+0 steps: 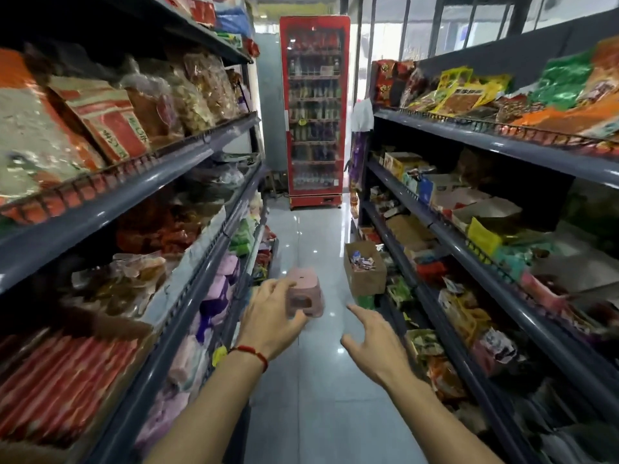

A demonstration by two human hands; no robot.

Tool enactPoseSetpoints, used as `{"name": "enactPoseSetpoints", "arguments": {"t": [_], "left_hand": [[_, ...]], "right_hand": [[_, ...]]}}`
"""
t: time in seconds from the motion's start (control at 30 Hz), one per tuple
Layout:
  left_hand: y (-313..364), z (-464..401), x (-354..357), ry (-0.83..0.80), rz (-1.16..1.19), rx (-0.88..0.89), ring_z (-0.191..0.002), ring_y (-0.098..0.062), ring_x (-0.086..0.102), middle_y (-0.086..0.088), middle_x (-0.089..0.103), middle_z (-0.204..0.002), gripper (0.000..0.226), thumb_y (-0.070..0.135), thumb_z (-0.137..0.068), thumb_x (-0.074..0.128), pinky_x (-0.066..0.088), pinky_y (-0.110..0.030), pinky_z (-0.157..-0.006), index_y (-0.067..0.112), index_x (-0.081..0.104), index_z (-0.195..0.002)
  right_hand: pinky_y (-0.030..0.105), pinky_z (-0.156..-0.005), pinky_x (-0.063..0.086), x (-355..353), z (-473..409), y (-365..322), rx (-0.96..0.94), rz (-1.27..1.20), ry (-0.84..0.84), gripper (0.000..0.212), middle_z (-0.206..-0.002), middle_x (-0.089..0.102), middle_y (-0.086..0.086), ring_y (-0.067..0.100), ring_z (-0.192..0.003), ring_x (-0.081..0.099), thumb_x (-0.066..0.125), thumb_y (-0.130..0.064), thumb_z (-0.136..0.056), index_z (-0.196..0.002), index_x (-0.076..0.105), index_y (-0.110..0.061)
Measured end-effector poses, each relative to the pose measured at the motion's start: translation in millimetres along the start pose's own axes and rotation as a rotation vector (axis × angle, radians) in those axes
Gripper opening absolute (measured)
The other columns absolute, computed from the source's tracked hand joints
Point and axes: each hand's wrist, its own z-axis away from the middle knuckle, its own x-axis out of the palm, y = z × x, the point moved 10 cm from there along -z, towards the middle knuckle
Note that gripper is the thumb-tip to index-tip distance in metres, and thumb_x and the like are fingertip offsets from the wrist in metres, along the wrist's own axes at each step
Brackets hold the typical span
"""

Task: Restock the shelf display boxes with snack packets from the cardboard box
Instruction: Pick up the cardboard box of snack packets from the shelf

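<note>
Narrow shop aisle seen from head height, shelves running down both sides to a red drinks fridge (314, 110) at the far end. Wide-angle view bends the near shelf edges; packets at the near left and near right are smeared and their labels unreadable. The left shelves (140, 182) hold large bags of dried goods up top and red and purple packs lower down, cut off by the frame edge. The right shelves (469, 236) carry mixed snack packets and several opened display boxes (482, 209); what sits inside them is hard to make out.

Cardboard box (365, 269) stands on the floor at the far right, against the foot of the right shelves, top open, small snack packets (360, 262) visible inside; single items too small to tell apart. A pink plastic stool (306, 289) stands mid-aisle, its near left side hidden behind the left hand.

Left hand (273, 316) is raised mid-aisle, fingers loosely curled, red string at the wrist; whether it touches the stool cannot be told. Right hand (371, 339) is spread, fingers apart, holding nothing, well short of the cardboard box.

Floor (311, 380) is glossy pale tile with ceiling-light reflections. Bright windows behind the right shelves, detail washed out
</note>
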Motion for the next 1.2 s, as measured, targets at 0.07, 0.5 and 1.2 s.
{"name": "enactPoseSetpoints", "arguments": {"t": [0.07, 0.5, 1.2], "left_hand": [[3, -39, 18, -0.01, -0.017, -0.019, -0.122, -0.023, 0.045, -0.003, 0.05, -0.134, 0.054, 0.034, -0.087, 0.065, 0.039, -0.034, -0.104, 0.023, 0.051, -0.138], [-22, -280, 114, -0.102, -0.031, -0.103, -0.126, -0.026, 0.043, -0.004, 0.05, -0.134, 0.055, 0.029, -0.084, 0.063, 0.038, -0.041, -0.109, 0.022, 0.052, -0.138], [-129, -687, 295, -0.32, 0.048, -0.051, -0.132, -0.027, 0.039, -0.008, 0.049, -0.137, 0.054, 0.022, -0.088, 0.066, 0.029, -0.035, -0.112, 0.019, 0.05, -0.14]], "right_hand": [[0.04, -0.111, 0.041, -3, -42, 16, 0.008, 0.004, -0.018, 0.066, -0.153, 0.045, -0.004, 0.017, -0.14, 0.042, 0.06, -0.042, -0.089, -0.152, 0.04, -0.037], [0.041, -0.108, 0.043, 9, -301, 75, -0.019, 0.116, -0.138, 0.055, -0.146, 0.051, -0.005, 0.021, -0.133, 0.048, 0.058, -0.035, -0.093, -0.147, 0.05, -0.03], [0.038, -0.113, 0.04, 113, -690, 160, 0.169, 0.089, -0.238, 0.064, -0.151, 0.048, 0.004, 0.024, -0.137, 0.046, 0.064, -0.031, -0.091, -0.15, 0.046, -0.018]]}}
